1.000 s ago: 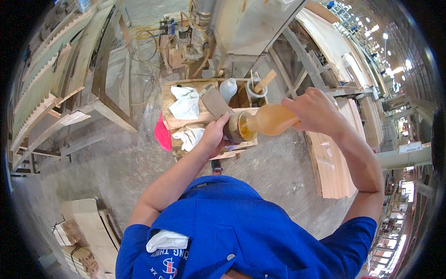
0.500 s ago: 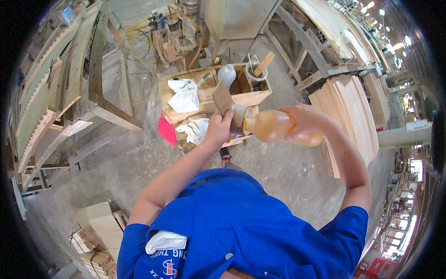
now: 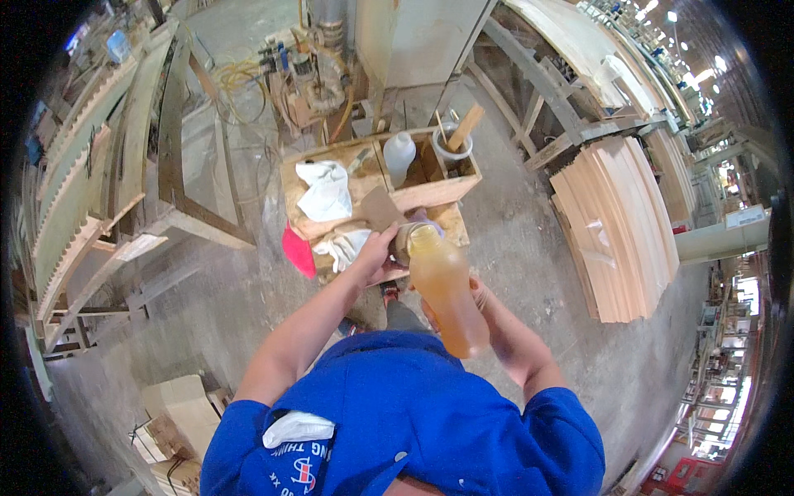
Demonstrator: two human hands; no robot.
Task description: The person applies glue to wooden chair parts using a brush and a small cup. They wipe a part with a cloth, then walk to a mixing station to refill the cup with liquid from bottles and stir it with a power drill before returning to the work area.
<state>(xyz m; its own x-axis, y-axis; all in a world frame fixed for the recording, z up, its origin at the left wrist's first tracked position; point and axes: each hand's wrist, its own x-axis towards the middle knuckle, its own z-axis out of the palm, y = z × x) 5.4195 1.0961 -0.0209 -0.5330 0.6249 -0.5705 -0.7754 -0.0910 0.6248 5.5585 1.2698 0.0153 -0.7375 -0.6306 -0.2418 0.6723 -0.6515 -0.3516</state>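
Observation:
My left hand is closed on a small round container, whose inside is mostly hidden. A flat brown piece, like thin board or a wide blade, sticks up beside my fingers; I cannot tell its kind. My right hand grips a translucent plastic bottle of amber liquid, partly hidden behind it. The bottle's open mouth is at the container's rim, with its base toward my body. I cannot make out any liquid flowing.
Ahead stands a low wooden box with a white bottle and a tub holding sticks. White cloths and a red cloth lie at its left. Stacked boards are on the right; a wooden rack stands left.
My right hand has come down and inward, swinging the bottle's base from the right toward my body. My left hand has dropped slightly nearer, and the brown piece now tilts left.

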